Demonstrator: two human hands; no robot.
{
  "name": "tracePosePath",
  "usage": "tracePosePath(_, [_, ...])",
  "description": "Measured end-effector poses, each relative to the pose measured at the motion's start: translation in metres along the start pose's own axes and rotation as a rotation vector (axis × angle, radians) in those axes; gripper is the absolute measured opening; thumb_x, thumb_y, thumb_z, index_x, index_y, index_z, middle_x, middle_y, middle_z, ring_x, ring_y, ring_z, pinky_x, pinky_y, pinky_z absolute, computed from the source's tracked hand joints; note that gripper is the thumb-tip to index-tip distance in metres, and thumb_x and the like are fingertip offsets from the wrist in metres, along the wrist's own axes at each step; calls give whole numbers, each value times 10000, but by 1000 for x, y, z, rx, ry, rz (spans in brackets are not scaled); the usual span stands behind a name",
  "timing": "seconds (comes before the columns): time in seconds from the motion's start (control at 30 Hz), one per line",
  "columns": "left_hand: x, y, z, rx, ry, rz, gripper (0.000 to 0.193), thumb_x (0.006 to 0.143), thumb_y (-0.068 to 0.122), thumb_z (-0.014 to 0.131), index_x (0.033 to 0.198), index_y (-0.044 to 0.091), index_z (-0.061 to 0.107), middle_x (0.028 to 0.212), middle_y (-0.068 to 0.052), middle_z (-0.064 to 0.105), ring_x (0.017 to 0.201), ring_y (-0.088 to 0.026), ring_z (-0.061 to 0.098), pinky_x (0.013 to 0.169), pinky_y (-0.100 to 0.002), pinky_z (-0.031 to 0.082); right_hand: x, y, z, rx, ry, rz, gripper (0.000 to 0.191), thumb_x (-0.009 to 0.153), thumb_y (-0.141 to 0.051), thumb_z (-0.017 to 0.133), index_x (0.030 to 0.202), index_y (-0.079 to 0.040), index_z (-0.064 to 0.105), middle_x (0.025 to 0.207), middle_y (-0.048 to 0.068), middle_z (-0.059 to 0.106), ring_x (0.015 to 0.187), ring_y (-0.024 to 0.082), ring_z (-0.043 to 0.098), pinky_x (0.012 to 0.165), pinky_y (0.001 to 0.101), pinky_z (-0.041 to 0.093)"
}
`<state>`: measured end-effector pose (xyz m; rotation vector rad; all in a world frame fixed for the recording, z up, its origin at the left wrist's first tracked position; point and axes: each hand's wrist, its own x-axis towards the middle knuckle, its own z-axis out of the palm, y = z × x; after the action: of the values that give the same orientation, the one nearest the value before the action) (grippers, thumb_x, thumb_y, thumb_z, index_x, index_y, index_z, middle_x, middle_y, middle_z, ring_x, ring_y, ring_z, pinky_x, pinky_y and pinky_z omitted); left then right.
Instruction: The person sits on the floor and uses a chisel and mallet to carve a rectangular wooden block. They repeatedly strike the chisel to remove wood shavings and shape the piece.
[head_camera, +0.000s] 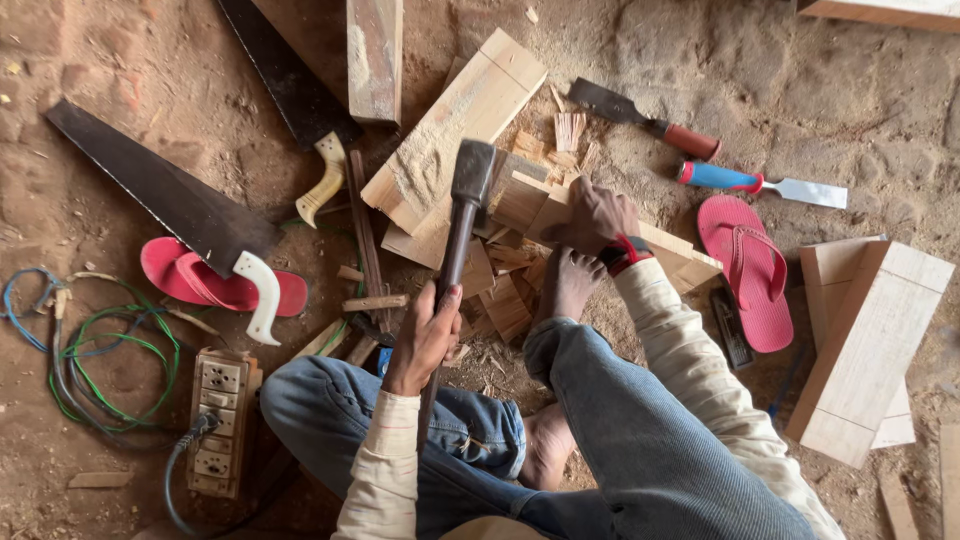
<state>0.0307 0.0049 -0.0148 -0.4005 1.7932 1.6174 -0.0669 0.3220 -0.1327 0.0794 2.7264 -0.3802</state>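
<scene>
I sit on the dirt floor with my legs folded. My left hand (425, 338) grips the dark handle of a hammer (470, 175), whose heavy head is raised above a pile of wood offcuts. My right hand (596, 215) is closed around a tool with a red and black handle (624, 251), set against a pale wooden block (535, 205). The tool's tip is hidden under the hand. My bare foot (566, 283) presses on the wood just below that hand. Chips and short offcuts (505, 300) lie around the block.
Two handsaws (165, 195) (300, 100) lie at the left, one across a red sandal (205, 280). Another red sandal (745, 265) and two chisels (650, 120) (755, 183) are to the right. Wooden boards (870, 350) (450, 130), a socket board (220, 420) and tangled cables (100, 350) lie around.
</scene>
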Motion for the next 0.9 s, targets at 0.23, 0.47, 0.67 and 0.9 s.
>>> tracePosePath(0.23, [-33,80,-1,-18,-34,158,384,1048,378,449,1283,89,543,674,28,484,495,-51,451,410,-229,391,-11,4,3,-16,41,4,760,649,-795,786,931,-111,613,834,137,694,719,316,670,664,481,501])
tracePosePath(0.47, [-9,67,17,156,-71,289,347,1084,339,428,1129,22,561,662,4,508,490,-91,454,377,-266,368,-20,-13,-17,3,54,22,777,661,-800,785,917,-94,589,834,146,681,710,332,666,637,487,493])
tracePosePath(0.67, [10,75,28,287,-10,321,311,1068,340,435,1048,51,548,654,11,529,478,-102,527,360,-300,414,-33,-19,-15,59,247,-61,752,626,-736,811,968,-107,585,817,143,675,670,330,634,604,477,465])
tracePosePath(0.9, [-34,118,16,184,-70,635,402,1120,418,415,1207,40,522,670,-3,502,559,-98,514,469,-284,440,-26,-15,-22,38,111,-27,747,675,-756,813,899,-90,560,819,147,674,699,337,639,650,480,464])
